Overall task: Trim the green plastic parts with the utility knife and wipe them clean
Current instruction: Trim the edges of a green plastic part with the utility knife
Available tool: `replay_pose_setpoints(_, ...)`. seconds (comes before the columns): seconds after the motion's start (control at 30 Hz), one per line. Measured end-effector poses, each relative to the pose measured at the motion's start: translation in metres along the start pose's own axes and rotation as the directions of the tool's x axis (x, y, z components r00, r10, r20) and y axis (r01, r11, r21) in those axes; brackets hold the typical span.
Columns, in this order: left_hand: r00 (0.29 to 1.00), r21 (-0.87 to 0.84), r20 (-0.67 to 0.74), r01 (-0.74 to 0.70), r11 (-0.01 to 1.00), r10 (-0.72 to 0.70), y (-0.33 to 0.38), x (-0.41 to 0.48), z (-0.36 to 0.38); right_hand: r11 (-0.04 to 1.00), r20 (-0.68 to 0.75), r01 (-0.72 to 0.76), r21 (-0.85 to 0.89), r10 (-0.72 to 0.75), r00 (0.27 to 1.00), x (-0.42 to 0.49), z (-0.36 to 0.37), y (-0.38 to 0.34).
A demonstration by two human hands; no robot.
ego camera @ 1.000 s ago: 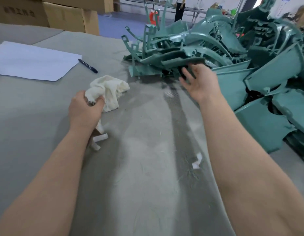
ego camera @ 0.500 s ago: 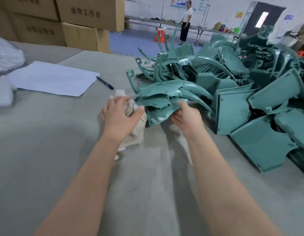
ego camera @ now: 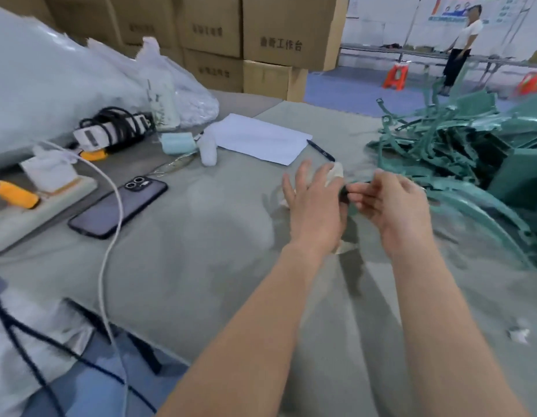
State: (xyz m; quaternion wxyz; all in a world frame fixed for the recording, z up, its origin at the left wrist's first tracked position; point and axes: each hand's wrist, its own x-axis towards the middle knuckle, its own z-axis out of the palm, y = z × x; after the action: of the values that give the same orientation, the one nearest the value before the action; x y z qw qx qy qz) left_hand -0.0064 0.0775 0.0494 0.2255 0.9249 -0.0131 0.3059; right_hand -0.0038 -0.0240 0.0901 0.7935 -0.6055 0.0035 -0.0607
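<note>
Now the right hand (ego camera: 390, 203) pinches the end of a green plastic part (ego camera: 352, 209) between thumb and fingertips, just above the grey table (ego camera: 201, 266). The left hand (ego camera: 315, 206), touching that part, spreads straight fingers over the white cloth (ego camera: 336, 171), beside the pile of green parts (ego camera: 460, 145).

— Lighting?
— We record even, fairly bright indoor light. The far white wall (ego camera: 378, 22) is brightest, nearly washed out.
— Shadows?
— Soft dark streaks on the tabletop (ego camera: 201, 266) beneath both forearms.
— Sharpness?
— We find motion blur over the left hand (ego camera: 314, 206), the right hand (ego camera: 390, 206) and the green parts (ego camera: 441, 152). At the edges the cardboard boxes (ego camera: 285, 34) lean and lines bow.
</note>
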Motion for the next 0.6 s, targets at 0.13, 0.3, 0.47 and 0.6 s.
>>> replay_pose_setpoints(0.13,0.970,-0.356,-0.161,0.114,0.928,-0.181,-0.018,0.000,-0.021,0.968,0.073,0.188,-0.164,-0.178,0.981,-0.008,0.012,0.007)
replay_pose_setpoints(0.3,0.885,-0.650,-0.158,0.240,0.721,-0.437,-0.029,0.009,-0.055,0.924,0.085,0.111,-0.367,-0.085,0.993,-0.007,0.016,0.013)
replay_pose_setpoints(0.47,0.871,-0.888,0.259,0.385,0.252,-0.418,-0.007,0.016,-0.059,0.946,-0.077,0.008,-0.324,-0.035,0.996,-0.007,-0.012,0.003)
replay_pose_setpoints(0.6,0.786,-0.737,0.572,0.618,0.274,-0.235,0.008,0.010,-0.047,0.993,-0.067,-0.067,-0.099,0.061,0.996,-0.009,-0.036,-0.007)
